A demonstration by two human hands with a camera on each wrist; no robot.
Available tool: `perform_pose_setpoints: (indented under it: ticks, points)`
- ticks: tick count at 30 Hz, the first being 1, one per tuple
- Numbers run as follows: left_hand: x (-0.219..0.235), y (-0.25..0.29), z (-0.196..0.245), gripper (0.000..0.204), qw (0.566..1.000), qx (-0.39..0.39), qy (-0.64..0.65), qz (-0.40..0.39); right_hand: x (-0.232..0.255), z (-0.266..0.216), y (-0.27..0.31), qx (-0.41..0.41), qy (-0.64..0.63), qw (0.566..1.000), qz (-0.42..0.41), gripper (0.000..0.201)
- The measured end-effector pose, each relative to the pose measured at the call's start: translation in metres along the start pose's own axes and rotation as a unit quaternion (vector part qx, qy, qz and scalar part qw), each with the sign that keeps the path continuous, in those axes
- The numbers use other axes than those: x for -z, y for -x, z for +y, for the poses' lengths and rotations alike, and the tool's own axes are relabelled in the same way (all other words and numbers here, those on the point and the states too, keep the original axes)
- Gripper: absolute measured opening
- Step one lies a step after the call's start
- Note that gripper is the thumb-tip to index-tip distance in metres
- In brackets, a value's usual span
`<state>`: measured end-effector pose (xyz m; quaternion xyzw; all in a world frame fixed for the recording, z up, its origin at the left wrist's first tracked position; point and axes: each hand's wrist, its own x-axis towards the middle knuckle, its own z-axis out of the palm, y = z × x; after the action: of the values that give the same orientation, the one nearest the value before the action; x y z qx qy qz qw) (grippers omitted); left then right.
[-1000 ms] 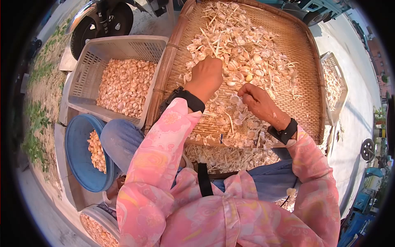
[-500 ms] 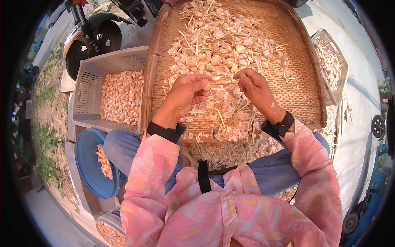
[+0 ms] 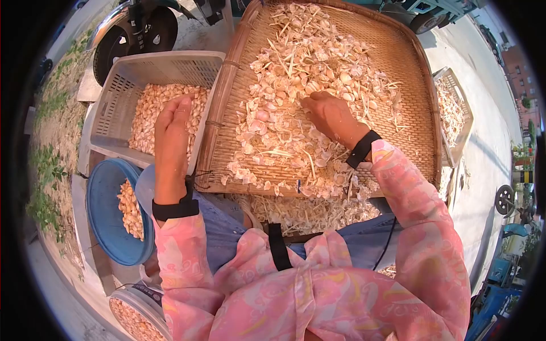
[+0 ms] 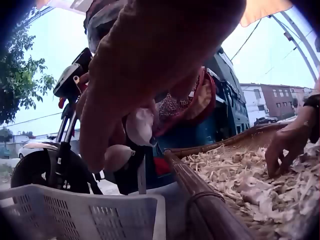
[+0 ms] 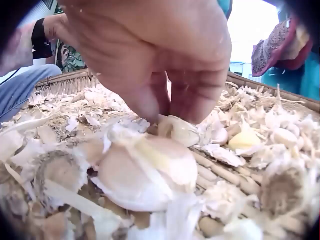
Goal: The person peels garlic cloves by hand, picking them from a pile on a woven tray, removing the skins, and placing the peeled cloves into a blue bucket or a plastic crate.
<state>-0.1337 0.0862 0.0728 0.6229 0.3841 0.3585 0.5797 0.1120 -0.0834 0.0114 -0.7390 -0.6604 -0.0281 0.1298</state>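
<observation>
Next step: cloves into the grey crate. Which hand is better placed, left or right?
Left, I'd say. The left hand is over the crate with cloves at its fingers. The right hand is down among husks on the woven tray.

Two garlic cloves [image 4: 140,126] at the fingers of the left hand [image 4: 150,62], above a slotted plastic crate [image 4: 85,207].
The left hand looms over the crate's rim, its fingers pointing down around the cloves; beside the crate runs the thick rim of a woven tray [image 4: 212,212] spread with pale, papery peelings [image 4: 250,185]. Over the tray's right part, the person's right hand [image 4: 289,142], banded in black [image 4: 312,101] at the wrist, touches the peelings with lowered fingers. A dark wheel [image 4: 35,172] stands behind the crate.
</observation>
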Motion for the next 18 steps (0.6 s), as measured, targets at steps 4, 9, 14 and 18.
perform_pose_setpoints:
  ticks: [4,9,14,18]
  points:
    - [-0.033,-0.027,-0.003,0.017,0.917,-0.206,-0.317,-0.127,-0.02,-0.004,-0.009,0.033,0.055,0.997,-0.04,0.005]
    - [-0.132,-0.05,-0.059,0.03,0.8,-0.276,-0.451,-0.283,0.008,0.0,0.009,-0.202,-0.383,0.901,-0.034,0.014]
    - [-0.164,-0.065,-0.086,0.04,0.779,-0.322,-0.44,-0.311,0.05,0.001,0.044,-0.212,-0.629,0.747,0.038,0.021]
    - [-0.162,-0.061,-0.08,0.03,0.79,-0.289,-0.433,-0.324,0.054,-0.001,0.056,-0.19,-0.701,0.681,0.092,0.018]
